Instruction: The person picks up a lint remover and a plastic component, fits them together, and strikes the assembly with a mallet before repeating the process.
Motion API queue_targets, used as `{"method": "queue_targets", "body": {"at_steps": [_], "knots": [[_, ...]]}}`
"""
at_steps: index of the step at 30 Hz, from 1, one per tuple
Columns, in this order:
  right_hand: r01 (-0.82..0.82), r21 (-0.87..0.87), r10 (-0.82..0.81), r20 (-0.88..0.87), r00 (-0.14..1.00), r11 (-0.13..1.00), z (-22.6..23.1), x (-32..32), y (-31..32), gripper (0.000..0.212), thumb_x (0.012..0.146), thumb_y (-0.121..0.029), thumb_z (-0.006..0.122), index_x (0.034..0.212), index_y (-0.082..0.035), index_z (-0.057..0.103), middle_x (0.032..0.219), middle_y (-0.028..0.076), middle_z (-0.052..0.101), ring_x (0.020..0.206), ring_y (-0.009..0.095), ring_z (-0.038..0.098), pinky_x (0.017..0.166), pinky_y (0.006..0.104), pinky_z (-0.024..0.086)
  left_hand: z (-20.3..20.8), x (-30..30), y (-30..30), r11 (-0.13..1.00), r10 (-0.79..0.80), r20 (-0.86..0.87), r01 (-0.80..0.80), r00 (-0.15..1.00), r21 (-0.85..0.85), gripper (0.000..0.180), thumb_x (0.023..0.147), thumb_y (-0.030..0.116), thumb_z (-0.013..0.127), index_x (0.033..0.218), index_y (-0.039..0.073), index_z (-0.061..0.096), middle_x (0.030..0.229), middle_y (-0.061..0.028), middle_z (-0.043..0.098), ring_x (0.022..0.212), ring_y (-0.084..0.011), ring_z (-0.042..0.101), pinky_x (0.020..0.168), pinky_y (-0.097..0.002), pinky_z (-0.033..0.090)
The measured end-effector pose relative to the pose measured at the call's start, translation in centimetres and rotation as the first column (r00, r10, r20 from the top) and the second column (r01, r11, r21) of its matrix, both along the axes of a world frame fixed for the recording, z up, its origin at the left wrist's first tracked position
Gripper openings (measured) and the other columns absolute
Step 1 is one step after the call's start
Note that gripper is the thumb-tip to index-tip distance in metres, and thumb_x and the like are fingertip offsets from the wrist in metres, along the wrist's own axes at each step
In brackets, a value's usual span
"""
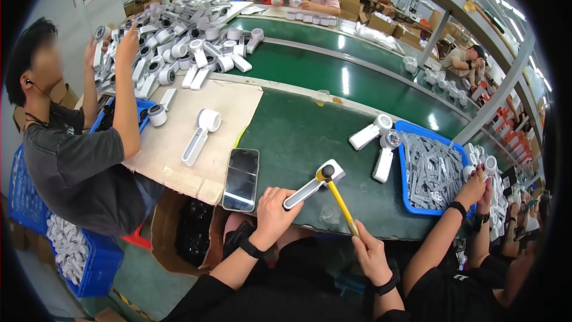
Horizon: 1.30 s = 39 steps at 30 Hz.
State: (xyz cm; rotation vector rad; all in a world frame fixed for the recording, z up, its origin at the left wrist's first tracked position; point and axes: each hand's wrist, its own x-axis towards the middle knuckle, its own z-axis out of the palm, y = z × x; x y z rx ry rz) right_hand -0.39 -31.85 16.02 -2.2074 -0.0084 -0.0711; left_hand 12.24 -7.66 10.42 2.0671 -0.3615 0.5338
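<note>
Fingers closed, my left hand (275, 213) grips the handle end of a white handheld device (310, 189), which has a grey inlay along its length. It is tilted over the near edge of the green table. My right hand (372, 256) is wrapped round the lower grip of a hammer (341, 204) with a yellow shaft and a dark, rounded head. That head is over the device's far end; whether they touch, I cannot tell. A black phone (241, 180) lies just left of my left hand. Two similar white devices (386, 156) with round heads rest further right.
A blue tray (407, 197) of grey strips stands at right, beside a co-worker's hands (473, 188). On the left, cardboard (229, 101) carries another device (202, 134). A large pile of devices (179, 42) lies behind it, near a seated co-worker (77, 155). A green conveyor (333, 71) runs beyond.
</note>
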Motion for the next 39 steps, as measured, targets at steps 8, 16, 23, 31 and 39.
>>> {"method": "queue_targets", "body": {"at_steps": [8,16,23,31,39], "knots": [[-0.007,-0.042,0.008,0.039,0.999,0.999,1.5,-0.4,0.6,0.046,0.098,-0.006,0.058,0.144,-0.001,0.051,0.073,0.004,0.053,0.064,0.008,0.050,0.062,0.0248,0.045,-0.3,0.1,-0.2,1.000,0.020,0.041,-0.019,0.999,-0.016,0.018,0.075,0.015,0.080,0.088,0.007,0.070,0.080,-0.0059,0.063,0.080,-0.0291,0.060,0.071,-0.0413,0.047],[-0.055,-0.052,0.055,-0.014,0.998,0.997,1.3,-0.8,1.7,0.047,0.097,-0.006,0.060,0.142,0.001,0.051,0.079,0.013,0.059,0.069,0.014,0.056,0.069,0.0271,0.048,-0.6,0.3,-0.4,0.999,0.045,0.069,-0.043,0.997,-0.031,0.021,0.072,0.012,0.082,0.090,0.008,0.073,0.081,-0.0061,0.063,0.082,-0.0291,0.059,0.074,-0.0407,0.047],[-0.184,-0.025,0.184,0.010,0.983,0.983,2.3,-2.1,2.8,0.046,0.096,-0.008,0.062,0.141,0.001,0.053,0.087,0.016,0.065,0.073,0.020,0.063,0.072,0.0300,0.050,-1.3,-0.1,-0.1,0.996,0.068,0.052,-0.071,0.996,0.048,0.023,0.071,0.014,0.084,0.090,0.009,0.073,0.083,-0.0058,0.063,0.083,-0.0292,0.058,0.075,-0.0408,0.047],[-0.170,-0.013,0.169,-0.063,0.984,0.985,1.6,-2.6,1.9,0.047,0.095,-0.008,0.063,0.140,0.001,0.053,0.090,0.019,0.066,0.075,0.024,0.065,0.074,0.0317,0.051,-1.3,0.2,-0.2,0.999,0.038,0.037,-0.038,0.999,0.002,0.026,0.070,0.016,0.086,0.091,0.008,0.072,0.083,-0.0064,0.063,0.085,-0.0294,0.058,0.075,-0.0405,0.047],[0.026,0.125,-0.025,-0.013,1.000,0.992,-0.5,-1.0,0.2,0.047,0.099,-0.005,0.055,0.146,-0.004,0.051,0.072,-0.003,0.055,0.058,0.003,0.049,0.054,0.0206,0.042,-0.6,-0.2,-0.1,0.999,0.031,0.033,-0.031,0.999,0.016,0.024,0.072,0.014,0.083,0.092,0.008,0.071,0.085,-0.0062,0.064,0.084,-0.0292,0.059,0.075,-0.0407,0.047]]}}
